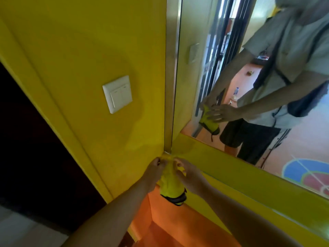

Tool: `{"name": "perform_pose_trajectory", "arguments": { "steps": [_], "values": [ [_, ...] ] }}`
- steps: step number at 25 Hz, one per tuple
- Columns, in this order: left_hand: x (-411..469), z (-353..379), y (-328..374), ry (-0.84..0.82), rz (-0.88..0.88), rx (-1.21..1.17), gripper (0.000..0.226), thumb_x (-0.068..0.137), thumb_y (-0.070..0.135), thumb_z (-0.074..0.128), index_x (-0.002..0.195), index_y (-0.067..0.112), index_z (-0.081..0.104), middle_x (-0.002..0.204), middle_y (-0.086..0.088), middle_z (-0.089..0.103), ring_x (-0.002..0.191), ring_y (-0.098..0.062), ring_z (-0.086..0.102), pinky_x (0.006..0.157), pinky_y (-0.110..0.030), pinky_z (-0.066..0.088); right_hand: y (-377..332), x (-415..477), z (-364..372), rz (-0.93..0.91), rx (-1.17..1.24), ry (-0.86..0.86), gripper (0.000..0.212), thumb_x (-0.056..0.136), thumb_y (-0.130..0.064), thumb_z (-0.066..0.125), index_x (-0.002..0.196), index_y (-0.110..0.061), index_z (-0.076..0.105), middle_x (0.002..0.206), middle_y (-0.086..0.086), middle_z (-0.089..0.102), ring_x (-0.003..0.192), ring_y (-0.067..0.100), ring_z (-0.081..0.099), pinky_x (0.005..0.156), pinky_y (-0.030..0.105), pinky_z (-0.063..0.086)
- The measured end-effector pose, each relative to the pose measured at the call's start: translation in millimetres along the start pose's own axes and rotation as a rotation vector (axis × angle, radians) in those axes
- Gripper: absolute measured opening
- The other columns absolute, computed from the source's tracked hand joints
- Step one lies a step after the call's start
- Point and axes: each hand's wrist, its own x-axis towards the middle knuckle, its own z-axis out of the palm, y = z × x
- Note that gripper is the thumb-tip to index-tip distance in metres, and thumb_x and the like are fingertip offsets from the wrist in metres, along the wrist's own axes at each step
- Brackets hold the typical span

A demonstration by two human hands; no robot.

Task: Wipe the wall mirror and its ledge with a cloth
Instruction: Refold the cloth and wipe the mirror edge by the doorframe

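A yellow cloth with a dark hem hangs bunched between both my hands, just below the mirror's lower left corner. My left hand pinches its top edge on the left. My right hand grips the top on the right with curled fingers. The wall mirror fills the upper right, in a thin metal frame. A yellow ledge slopes along the mirror's bottom edge. The mirror reflects a person holding the same cloth.
A white double light switch sits on the yellow wall left of the mirror. A dark doorway opens at the far left. Orange floor lies below my arms.
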Motion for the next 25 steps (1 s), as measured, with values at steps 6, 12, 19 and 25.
{"name": "perform_pose_trajectory", "arguments": {
  "steps": [6, 12, 19, 25],
  "values": [
    [-44, -27, 103, -0.117, 0.143, 0.131, 0.023, 0.105, 0.038, 0.055, 0.123, 0.024, 0.056, 0.102, 0.012, 0.06, 0.092, -0.004, 0.054, 0.073, -0.024, 0.043, -46, 48, -85, 0.063, -0.399, -0.243, 0.075, 0.084, -0.047, 0.07, 0.149, -0.017, 0.046, 0.16, 0.01, 0.032, 0.147, 0.027, 0.032, 0.108, 0.039, 0.039],
    [-57, -63, 162, 0.04, 0.425, 0.253, 0.045, 0.091, 0.055, 0.06, 0.101, 0.011, 0.063, 0.089, -0.012, 0.064, 0.081, -0.013, 0.055, 0.073, -0.036, 0.042, -105, 52, -149, 0.003, -0.141, -0.205, 0.009, 0.097, -0.033, 0.069, 0.096, -0.025, 0.064, 0.094, -0.003, 0.062, 0.096, 0.02, 0.062, 0.068, 0.028, 0.042],
    [-55, -77, 201, 0.224, 0.486, 0.347, 0.017, 0.1, 0.034, 0.064, 0.105, 0.018, 0.06, 0.085, 0.007, 0.053, 0.079, -0.007, 0.05, 0.063, -0.022, 0.035, -149, 61, -175, -0.043, 0.046, -0.109, 0.022, 0.097, -0.016, 0.069, 0.091, -0.035, 0.06, 0.088, -0.014, 0.063, 0.08, 0.002, 0.061, 0.06, 0.008, 0.042],
    [-54, -85, 229, 0.139, 0.547, 0.519, 0.018, 0.099, 0.03, 0.066, 0.117, 0.034, 0.061, 0.101, 0.008, 0.058, 0.085, -0.004, 0.055, 0.064, -0.02, 0.04, -167, 70, -206, -0.088, -0.086, -0.119, 0.028, 0.098, -0.016, 0.067, 0.085, -0.04, 0.057, 0.083, -0.016, 0.06, 0.072, -0.004, 0.056, 0.058, 0.006, 0.04]
  ]
}}
